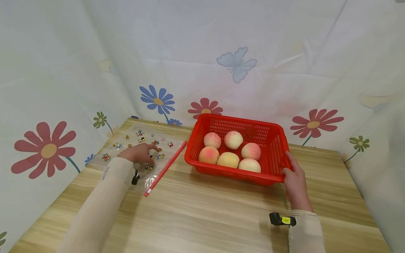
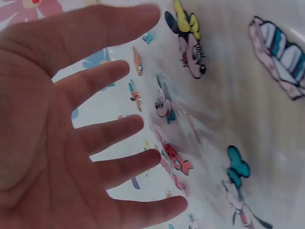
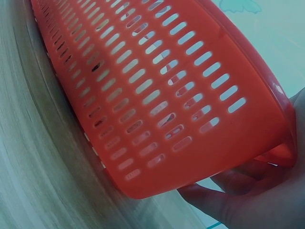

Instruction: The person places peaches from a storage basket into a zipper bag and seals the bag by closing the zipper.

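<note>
In the head view my left hand (image 1: 138, 154) is over a clear plastic bag (image 1: 172, 138) printed with small cartoon figures. A red slider strip (image 1: 166, 169) runs along the bag's right edge. The left wrist view shows that hand (image 2: 66, 129) with fingers spread and nothing held, its fingertips close to the printed plastic (image 2: 267, 124). My right hand (image 1: 295, 182) grips the right rim of a red perforated basket (image 1: 276, 151). Several peaches (image 1: 228, 160) lie inside it. In the right wrist view, the fingers (image 3: 205, 195) curl under the basket's rim.
The wood-grain table (image 1: 196, 214) extends in front of the bag and basket. Behind them and along both sides hangs a pale cloth (image 1: 190, 42) printed with flowers and a butterfly. A black wrist device (image 1: 281, 220) is on the right sleeve.
</note>
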Demonstrator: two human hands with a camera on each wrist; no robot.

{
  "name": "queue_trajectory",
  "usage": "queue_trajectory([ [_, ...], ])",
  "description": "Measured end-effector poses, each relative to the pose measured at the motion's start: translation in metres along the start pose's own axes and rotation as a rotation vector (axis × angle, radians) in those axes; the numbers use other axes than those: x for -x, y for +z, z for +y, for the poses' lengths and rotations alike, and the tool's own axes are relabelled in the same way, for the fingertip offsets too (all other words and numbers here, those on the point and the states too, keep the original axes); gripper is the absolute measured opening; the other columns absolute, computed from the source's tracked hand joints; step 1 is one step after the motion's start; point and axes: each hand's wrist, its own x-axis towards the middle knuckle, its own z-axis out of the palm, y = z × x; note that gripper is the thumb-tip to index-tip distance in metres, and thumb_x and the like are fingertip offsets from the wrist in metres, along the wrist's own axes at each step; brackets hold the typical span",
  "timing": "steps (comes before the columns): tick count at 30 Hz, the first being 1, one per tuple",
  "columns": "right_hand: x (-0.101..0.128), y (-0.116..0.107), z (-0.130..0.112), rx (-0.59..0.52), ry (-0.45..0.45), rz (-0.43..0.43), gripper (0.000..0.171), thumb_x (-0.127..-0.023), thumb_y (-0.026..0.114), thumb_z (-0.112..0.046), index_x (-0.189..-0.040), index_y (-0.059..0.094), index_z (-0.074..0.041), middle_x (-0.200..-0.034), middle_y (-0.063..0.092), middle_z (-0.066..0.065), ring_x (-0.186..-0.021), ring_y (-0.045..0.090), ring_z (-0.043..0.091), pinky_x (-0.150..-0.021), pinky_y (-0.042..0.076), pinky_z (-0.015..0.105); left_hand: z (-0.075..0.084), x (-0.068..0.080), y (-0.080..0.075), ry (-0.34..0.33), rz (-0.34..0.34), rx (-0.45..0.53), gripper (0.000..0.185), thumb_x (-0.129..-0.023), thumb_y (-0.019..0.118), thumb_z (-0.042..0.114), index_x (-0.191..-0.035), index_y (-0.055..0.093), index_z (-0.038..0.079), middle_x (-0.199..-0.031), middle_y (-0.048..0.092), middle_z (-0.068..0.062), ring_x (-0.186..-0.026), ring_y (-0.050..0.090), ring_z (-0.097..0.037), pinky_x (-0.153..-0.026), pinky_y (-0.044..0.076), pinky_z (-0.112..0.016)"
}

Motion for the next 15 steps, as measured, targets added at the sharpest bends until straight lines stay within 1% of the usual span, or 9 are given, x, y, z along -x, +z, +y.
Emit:
queue_trajectory([
  [2, 0.0003, -0.0001, -0.0005, 0.002, 0.000, 0.001, 0.066, -0.099, 0.032, -0.008, -0.152, 0.015, -0.044, -0.163, 0.017, 0.003, -0.137, 0.036, 0.032, -0.089, 0.050, 0.031, 0.0006, -0.0005, 0.0019, -0.018, -0.035, 0.013, 0.074, -0.077, 0.076, 0.030, -0.144, 0.044, 0.025, -0.151, 0.039, -0.018, -0.130, 0.042, -0.036, -0.100, 0.039, -0.063],
  [4, 0.0006, -0.0002, -0.0008, 0.005, 0.004, 0.001, 0.066, -0.100, 0.032, -0.008, -0.152, 0.015, -0.044, -0.163, 0.017, 0.003, -0.137, 0.036, 0.032, -0.090, 0.049, 0.032, 0.0006, -0.0016, 0.0039, -0.038, -0.046, 0.007, 0.075, -0.076, 0.077, 0.030, -0.143, 0.044, 0.026, -0.151, 0.038, -0.017, -0.133, 0.040, -0.036, -0.100, 0.038, -0.064],
  [10, 0.0006, 0.0001, -0.0010, 0.005, 0.004, 0.003, 0.066, -0.100, 0.032, -0.008, -0.152, 0.015, -0.044, -0.163, 0.018, 0.003, -0.137, 0.036, 0.032, -0.092, 0.048, 0.035, 0.0024, -0.0039, 0.0066, -0.050, -0.024, -0.016, 0.075, -0.077, 0.078, 0.032, -0.143, 0.044, 0.026, -0.150, 0.039, -0.019, -0.127, 0.043, -0.035, -0.095, 0.042, -0.062],
  [15, 0.0005, -0.0001, -0.0013, 0.005, 0.002, -0.001, 0.066, -0.100, 0.031, -0.008, -0.153, 0.015, -0.043, -0.163, 0.017, 0.002, -0.138, 0.035, 0.032, -0.095, 0.046, 0.038, 0.0036, -0.0045, 0.0065, -0.052, -0.027, -0.022, 0.075, -0.079, 0.076, 0.035, -0.145, 0.043, 0.025, -0.150, 0.038, -0.021, -0.123, 0.046, -0.033, -0.095, 0.042, -0.061],
])
